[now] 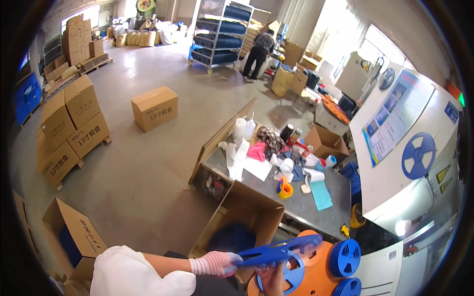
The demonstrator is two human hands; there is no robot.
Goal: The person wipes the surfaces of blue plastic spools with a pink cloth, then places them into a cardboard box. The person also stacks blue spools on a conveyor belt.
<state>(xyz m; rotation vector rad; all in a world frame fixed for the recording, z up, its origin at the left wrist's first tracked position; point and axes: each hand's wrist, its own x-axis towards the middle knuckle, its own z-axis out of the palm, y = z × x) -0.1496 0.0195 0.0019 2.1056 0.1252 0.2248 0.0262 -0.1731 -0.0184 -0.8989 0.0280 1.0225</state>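
A blue plastic reel (269, 252) with cut-outs in its flanges is held tilted, nearly edge-on, at the bottom centre. My left hand (217, 263), in a pink-and-grey striped glove, is closed on the reel's left rim. Beneath its right part, my right hand (271, 281) grips the reel, its fingers partly hidden. Behind my hands lies an orange rotary table (318, 259). More blue reels (344, 257) are stacked on its right side. An open cardboard box (259, 209) stands just beyond my left hand, with something dark blue inside.
A grey workbench (316, 217) ahead carries cloths, paper, bottles and tape rolls. A white machine (395, 172) stands at right. Another open box (74, 232) is at lower left. Cartons (74, 133) are stacked on a pallet; one carton (154, 109) stands on the floor. A person (258, 54) bends near a rack.
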